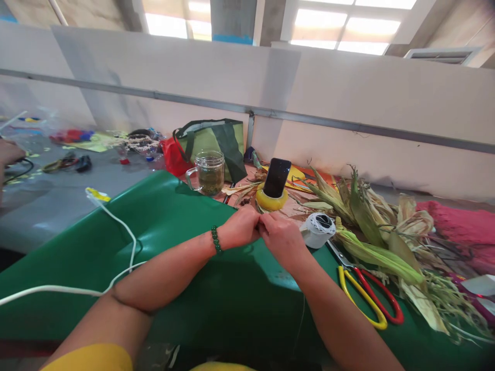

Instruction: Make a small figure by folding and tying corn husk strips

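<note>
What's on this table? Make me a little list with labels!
Left hand: green bead bracelet on wrist
Right hand: fingertips meet the left's; anything held is hidden
Under hands: green sheet
Nearest: white thread spool
Right side: scissors, corn husks
Behind: phone standing in yellow tape roll, glass mug

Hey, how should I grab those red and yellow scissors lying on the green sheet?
The best grip is the handle loops, coming from the near side with the right hand. The scissors lie flat on the green sheet with the loops toward you and clear. The blades point away toward the thread spool, close beside the corn husks.
</note>
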`<state>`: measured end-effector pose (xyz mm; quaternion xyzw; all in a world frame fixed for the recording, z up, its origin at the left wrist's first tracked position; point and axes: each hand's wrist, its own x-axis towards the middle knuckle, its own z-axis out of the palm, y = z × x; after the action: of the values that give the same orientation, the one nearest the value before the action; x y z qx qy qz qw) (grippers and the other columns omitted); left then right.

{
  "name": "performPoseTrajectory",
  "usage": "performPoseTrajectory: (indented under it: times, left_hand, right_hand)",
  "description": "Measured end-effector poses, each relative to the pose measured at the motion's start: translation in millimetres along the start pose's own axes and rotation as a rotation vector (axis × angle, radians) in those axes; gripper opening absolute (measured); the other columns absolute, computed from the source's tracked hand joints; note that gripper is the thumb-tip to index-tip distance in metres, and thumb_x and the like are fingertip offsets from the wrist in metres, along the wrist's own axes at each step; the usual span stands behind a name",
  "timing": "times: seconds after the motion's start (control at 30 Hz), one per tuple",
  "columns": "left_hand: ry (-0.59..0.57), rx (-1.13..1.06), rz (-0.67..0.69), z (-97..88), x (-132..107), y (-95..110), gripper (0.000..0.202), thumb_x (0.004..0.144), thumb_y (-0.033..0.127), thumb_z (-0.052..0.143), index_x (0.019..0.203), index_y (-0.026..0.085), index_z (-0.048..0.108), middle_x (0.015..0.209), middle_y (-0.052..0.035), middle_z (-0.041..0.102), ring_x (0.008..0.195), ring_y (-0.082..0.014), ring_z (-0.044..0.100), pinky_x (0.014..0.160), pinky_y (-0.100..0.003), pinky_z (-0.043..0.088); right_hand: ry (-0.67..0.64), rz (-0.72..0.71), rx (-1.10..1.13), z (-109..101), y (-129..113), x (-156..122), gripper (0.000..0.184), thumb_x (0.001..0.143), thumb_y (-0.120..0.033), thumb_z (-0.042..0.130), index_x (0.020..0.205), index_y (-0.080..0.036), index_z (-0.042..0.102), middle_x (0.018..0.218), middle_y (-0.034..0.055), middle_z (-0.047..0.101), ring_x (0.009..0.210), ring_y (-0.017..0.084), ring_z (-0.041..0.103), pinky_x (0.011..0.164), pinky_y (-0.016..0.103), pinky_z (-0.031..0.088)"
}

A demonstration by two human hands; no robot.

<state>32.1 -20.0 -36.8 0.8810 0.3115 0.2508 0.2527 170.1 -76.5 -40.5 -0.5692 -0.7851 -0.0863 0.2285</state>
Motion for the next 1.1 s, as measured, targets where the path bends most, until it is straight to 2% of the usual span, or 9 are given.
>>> performPoseTrajectory:
  times: [0.1, 0.3, 0.43, 0.53, 0.6, 0.7, 0.87, 0.97, 1.1]
  left_hand:
    - [-0.053, 0.078, 0.025, -0.1, 2, -2, 0.021, 0.058, 0.008, 0.053, 0.047, 0.018, 0.037, 0.046, 0.0018, 0.039, 0.048, -0.0089, 0.03, 0.05, -0.026, 0.022]
    - [-0.144, -0.105, 0.038, -4.9, 1, -1, 0.031, 0.06, 0.008, 0.053, 0.045, 0.017, 0.028, 0.045, 0.0057, 0.026, 0.047, -0.0065, 0.024, 0.047, -0.025, 0.017]
    - [-0.202, -0.186, 0.089, -0.7, -3, 8, 0.03, 0.057, 0.004, 0.053, 0.048, 0.018, 0.028, 0.047, 0.0069, 0.027, 0.048, -0.0059, 0.025, 0.045, -0.024, 0.017]
    - [-0.29, -0.263, 0.055, -0.2, -4, 12, 0.028, 0.059, 0.006, 0.054, 0.047, 0.017, 0.031, 0.044, 0.0077, 0.029, 0.044, -0.0045, 0.024, 0.043, -0.022, 0.018]
    - [-0.382, -0.353, 0.002, -3.2, -4, 12, 0.024, 0.063, 0.01, 0.053, 0.046, 0.016, 0.038, 0.042, 0.0064, 0.038, 0.041, -0.0042, 0.03, 0.042, -0.02, 0.024]
    - [-0.474, -0.504, -0.059, -9.8, -3, 10, 0.012, 0.066, 0.013, 0.052, 0.054, 0.014, 0.053, 0.049, 0.0023, 0.056, 0.043, -0.0059, 0.046, 0.042, -0.016, 0.033]
    - [-0.376, -0.606, -0.066, -15.5, -1, 5, 0.004, 0.065, 0.013, 0.056, 0.06, 0.013, 0.056, 0.054, 0.0019, 0.059, 0.048, -0.0074, 0.055, 0.045, -0.015, 0.039]
    - [-0.36, -0.654, -0.066, -16.3, 0, 4, 0.008, 0.069, 0.017, 0.061, 0.064, 0.013, 0.056, 0.055, 0.0024, 0.059, 0.052, -0.0089, 0.06, 0.048, -0.015, 0.041]
    - [-0.429, -0.745, -0.06, -20.3, 0, 5, 0.014, 0.074, 0.025, 0.067, 0.072, 0.012, 0.061, 0.06, 0.0005, 0.063, 0.057, -0.0091, 0.062, 0.053, -0.016, 0.045]
  right_hand:
    - [0.019, 0.058, 0.076, -4, 3, 1, 0.009, 0.079, -0.014, 0.056, 0.076, -0.02, 0.063, 0.077, 0.005, 0.065, 0.061, 0.017, 0.057, 0.054, 0.028, 0.032]
    - [0.195, 0.018, 0.495, -17, 8, 2, 0.007, 0.074, -0.019, 0.057, 0.068, -0.019, 0.06, 0.079, 0.0028, 0.06, 0.054, 0.01, 0.047, 0.051, 0.024, 0.038]
    - [0.306, 0.015, 0.703, -19, 4, 5, 0.011, 0.075, -0.021, 0.059, 0.064, -0.02, 0.061, 0.075, 0.0026, 0.059, 0.065, 0.013, 0.054, 0.057, 0.025, 0.043]
    - [0.375, 0.106, 0.808, -16, 6, 9, 0.014, 0.076, -0.027, 0.062, 0.064, -0.02, 0.062, 0.076, 0.0035, 0.061, 0.071, 0.015, 0.057, 0.061, 0.027, 0.046]
    - [0.363, 0.203, 0.864, -13, 12, 12, 0.016, 0.076, -0.033, 0.063, 0.068, -0.02, 0.063, 0.074, 0.0028, 0.061, 0.066, 0.014, 0.056, 0.058, 0.027, 0.046]
    - [0.219, 0.309, 0.953, -13, 23, 16, 0.029, 0.08, -0.047, 0.058, 0.077, -0.019, 0.065, 0.066, 0.0003, 0.059, 0.055, 0.012, 0.05, 0.051, 0.025, 0.042]
    - [-0.063, 0.207, 0.978, -22, 29, 14, 0.032, 0.073, -0.05, 0.067, 0.071, -0.018, 0.065, 0.062, -0.0005, 0.062, 0.053, 0.011, 0.05, 0.05, 0.024, 0.041]
    - [-0.008, 0.167, 0.915, -23, 28, 13, 0.03, 0.075, -0.047, 0.066, 0.067, -0.019, 0.062, 0.057, -0.0024, 0.056, 0.052, 0.01, 0.047, 0.049, 0.023, 0.038]
    - [0.161, 0.272, 0.956, -19, 32, 15, 0.037, 0.077, -0.054, 0.063, 0.065, -0.02, 0.054, 0.049, -0.0057, 0.045, 0.045, 0.009, 0.039, 0.043, 0.023, 0.032]
